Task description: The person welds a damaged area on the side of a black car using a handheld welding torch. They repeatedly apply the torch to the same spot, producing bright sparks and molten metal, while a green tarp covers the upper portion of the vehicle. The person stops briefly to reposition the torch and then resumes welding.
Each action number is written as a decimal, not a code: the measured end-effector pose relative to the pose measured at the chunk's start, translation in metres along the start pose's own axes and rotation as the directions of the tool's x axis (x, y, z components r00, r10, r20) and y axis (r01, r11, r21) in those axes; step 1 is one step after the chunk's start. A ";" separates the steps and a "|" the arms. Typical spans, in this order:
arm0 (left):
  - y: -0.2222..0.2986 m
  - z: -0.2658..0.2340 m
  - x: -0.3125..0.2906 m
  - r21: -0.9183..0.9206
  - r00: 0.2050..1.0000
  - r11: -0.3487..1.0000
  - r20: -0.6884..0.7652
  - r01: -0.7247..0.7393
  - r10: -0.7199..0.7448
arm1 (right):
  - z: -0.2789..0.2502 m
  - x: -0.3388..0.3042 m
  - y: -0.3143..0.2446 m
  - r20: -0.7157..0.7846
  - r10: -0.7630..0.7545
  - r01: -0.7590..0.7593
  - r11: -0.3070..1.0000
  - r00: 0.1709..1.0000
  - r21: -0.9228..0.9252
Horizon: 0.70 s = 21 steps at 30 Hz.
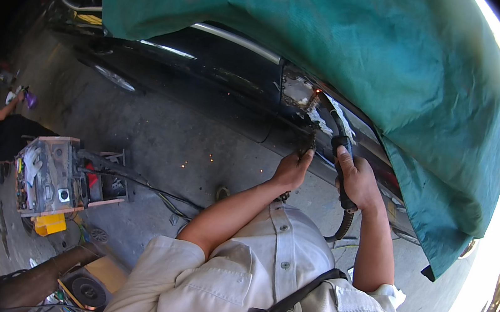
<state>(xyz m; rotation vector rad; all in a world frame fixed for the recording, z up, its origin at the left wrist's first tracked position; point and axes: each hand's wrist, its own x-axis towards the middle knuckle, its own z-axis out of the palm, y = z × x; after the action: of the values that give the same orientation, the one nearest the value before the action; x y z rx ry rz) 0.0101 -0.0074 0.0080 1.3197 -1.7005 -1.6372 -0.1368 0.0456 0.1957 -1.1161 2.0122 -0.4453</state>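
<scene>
My right hand [357, 181] is wrapped round the black handle of a welding torch [340, 130]. Its neck reaches up to a cut-open, rusty patch [299, 92] on the side of a dark car [223, 70]. An orange glow shows at the patch, close to the torch's tip. My left hand [291, 173] is closed just below the patch, left of the torch. A thin dark piece rises from its fingers toward the car, too unclear to name. Ragged whitish material [323, 120] hangs between the patch and the torch.
A green tarp [365, 51] drapes over the car. Sparks fly above the concrete floor [158, 134]. A cluttered cart [52, 174] with a yellow bin [50, 224] stands at left, cables running from it. Beyond it, another person's hand [12, 104] is near a purple bottle [30, 100].
</scene>
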 end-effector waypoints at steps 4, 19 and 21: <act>-0.003 0.005 -0.001 -0.070 0.996 0.996 -0.071 -0.061 0.056 | 0.000 0.000 -0.003 0.010 0.003 -0.003 1.000 1.000 0.006; -0.003 0.003 -0.002 -0.043 0.994 0.996 -0.082 -0.081 0.077 | 0.001 -0.004 -0.005 -0.021 -0.018 0.019 0.999 1.000 0.030; -0.003 0.002 -0.001 -0.015 0.996 0.998 -0.068 -0.053 0.052 | 0.000 -0.002 -0.004 -0.018 -0.015 0.016 1.000 1.000 0.026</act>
<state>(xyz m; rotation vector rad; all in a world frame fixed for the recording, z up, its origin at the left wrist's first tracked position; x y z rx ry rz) 0.0097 -0.0046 0.0053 1.2963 -1.6646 -1.5564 -0.1335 0.0455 0.1990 -1.1160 2.0088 -0.4893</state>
